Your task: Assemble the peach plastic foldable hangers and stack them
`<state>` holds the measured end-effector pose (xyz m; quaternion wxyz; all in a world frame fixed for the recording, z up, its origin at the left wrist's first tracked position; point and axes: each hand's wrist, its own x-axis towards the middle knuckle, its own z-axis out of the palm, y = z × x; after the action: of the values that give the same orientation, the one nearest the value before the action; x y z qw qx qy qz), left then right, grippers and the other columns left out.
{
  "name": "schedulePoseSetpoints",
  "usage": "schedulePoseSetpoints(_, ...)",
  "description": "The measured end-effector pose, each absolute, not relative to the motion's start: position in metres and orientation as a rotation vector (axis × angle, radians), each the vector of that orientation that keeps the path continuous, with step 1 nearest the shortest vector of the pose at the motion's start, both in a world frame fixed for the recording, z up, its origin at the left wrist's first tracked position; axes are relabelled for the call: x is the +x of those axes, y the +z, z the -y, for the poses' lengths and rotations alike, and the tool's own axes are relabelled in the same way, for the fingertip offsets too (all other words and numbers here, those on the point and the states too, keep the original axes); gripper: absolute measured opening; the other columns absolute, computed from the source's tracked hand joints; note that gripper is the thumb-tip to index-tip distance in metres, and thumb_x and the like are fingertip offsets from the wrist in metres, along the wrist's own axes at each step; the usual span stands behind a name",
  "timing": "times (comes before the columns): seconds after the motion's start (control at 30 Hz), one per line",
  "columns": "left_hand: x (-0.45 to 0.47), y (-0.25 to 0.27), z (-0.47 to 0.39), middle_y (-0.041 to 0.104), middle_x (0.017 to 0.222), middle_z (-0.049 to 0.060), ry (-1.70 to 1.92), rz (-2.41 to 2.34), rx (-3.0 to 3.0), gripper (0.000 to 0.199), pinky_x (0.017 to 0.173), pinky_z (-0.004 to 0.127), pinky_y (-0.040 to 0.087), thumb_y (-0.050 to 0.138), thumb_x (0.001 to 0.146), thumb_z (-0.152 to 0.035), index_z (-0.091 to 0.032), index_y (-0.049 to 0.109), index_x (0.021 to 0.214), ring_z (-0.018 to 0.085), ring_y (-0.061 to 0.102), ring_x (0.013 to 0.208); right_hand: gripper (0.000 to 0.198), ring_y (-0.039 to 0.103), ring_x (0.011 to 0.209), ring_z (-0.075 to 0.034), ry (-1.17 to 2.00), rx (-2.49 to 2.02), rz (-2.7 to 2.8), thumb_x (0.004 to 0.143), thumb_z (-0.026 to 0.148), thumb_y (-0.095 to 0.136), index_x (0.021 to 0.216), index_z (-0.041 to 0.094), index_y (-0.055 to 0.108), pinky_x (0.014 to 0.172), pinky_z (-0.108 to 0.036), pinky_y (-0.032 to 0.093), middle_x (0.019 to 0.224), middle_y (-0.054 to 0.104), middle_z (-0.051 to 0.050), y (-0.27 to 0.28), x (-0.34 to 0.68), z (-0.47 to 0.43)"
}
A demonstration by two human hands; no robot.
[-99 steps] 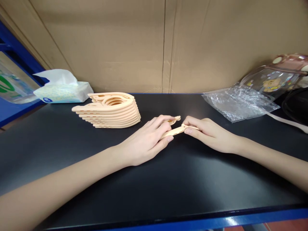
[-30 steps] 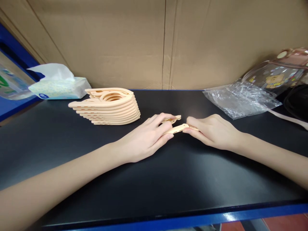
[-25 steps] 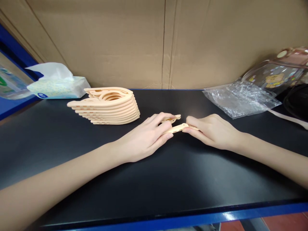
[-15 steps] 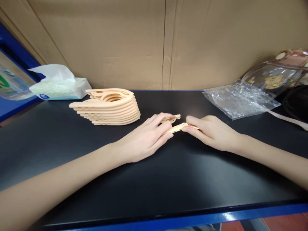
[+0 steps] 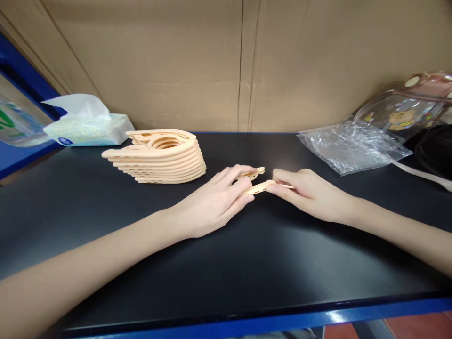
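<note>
My left hand is closed on a beige plastic folding hanger, its thumb along the near side. My right hand pinches the right end of the same hanger between thumb and fingers, and a thin tip shows past the thumb. Slots run along the hanger's near edge, and a curved part stands out behind the left fingers. Much of it is hidden under both hands. To the left is a neat stack of several matching beige hangers, touched by neither hand.
The black tabletop has a blue front edge. At back left stands a tissue pack with a tissue pulled up. A clear plastic bag and a transparent bag with a bear print lie at the right. Cardboard rises behind.
Almost nothing differs. My right hand has shifted very slightly at the hanger's right end; the left hand and the stack are where they were.
</note>
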<state>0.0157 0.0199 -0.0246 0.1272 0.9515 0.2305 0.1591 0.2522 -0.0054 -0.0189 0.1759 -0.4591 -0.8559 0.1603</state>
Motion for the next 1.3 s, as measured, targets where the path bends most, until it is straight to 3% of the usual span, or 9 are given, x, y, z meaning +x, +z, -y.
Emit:
schedulePoseSetpoints(0.23, 0.0155, -0.0248, -0.0204, 0.037, 0.142, 0.010, 0.476, -0.664, 2.777, 0.029, 0.109, 0.039, 0.036, 0.031, 0.101, -0.029, -0.017, 0.049, 0.120, 0.020, 0.038, 0.129, 0.033, 0.031, 0.048, -0.008, 0.576, -1.292, 2.375, 0.096, 0.041, 0.042, 0.071, 0.021, 0.035, 0.047, -0.023, 0.024, 0.056, 0.033, 0.008, -0.0176, 0.2509, 0.0055)
schedulePoseSetpoints(0.6, 0.0169, -0.0233, -0.0195, 0.036, 0.142, 0.012, 0.497, -0.667, 2.780, 0.025, 0.108, 0.044, 0.038, 0.030, 0.101, -0.029, -0.017, 0.051, 0.106, 0.024, 0.040, 0.129, 0.032, 0.032, 0.048, -0.010, 0.688, -1.481, 2.271, 0.093, 0.055, 0.040, 0.086, 0.025, 0.030, 0.047, -0.023, 0.026, 0.054, 0.036, 0.010, -0.0155, 0.2497, 0.0104)
schedulePoseSetpoints(0.87, 0.0169, -0.0250, -0.0171, 0.034, 0.146, 0.012, 0.492, -0.717, 2.799, 0.024, 0.109, 0.046, 0.037, 0.031, 0.100, -0.029, -0.018, 0.052, 0.103, 0.025, 0.036, 0.133, 0.034, 0.033, 0.049, -0.010, 0.675, -1.500, 2.230, 0.091, 0.057, 0.041, 0.085, 0.024, 0.034, 0.045, -0.022, 0.025, 0.056, 0.037, 0.009, -0.0128, 0.2486, 0.0099)
schedulePoseSetpoints(1.3, 0.0165, -0.0267, -0.0173, 0.035, 0.144, 0.012, 0.512, -0.723, 2.807, 0.024, 0.107, 0.045, 0.038, 0.032, 0.100, -0.031, -0.018, 0.052, 0.105, 0.025, 0.038, 0.130, 0.026, 0.035, 0.049, -0.010, 0.622, -1.414, 2.321, 0.095, 0.046, 0.040, 0.082, 0.023, 0.039, 0.048, -0.023, 0.027, 0.056, 0.038, 0.008, -0.0121, 0.2475, 0.0101)
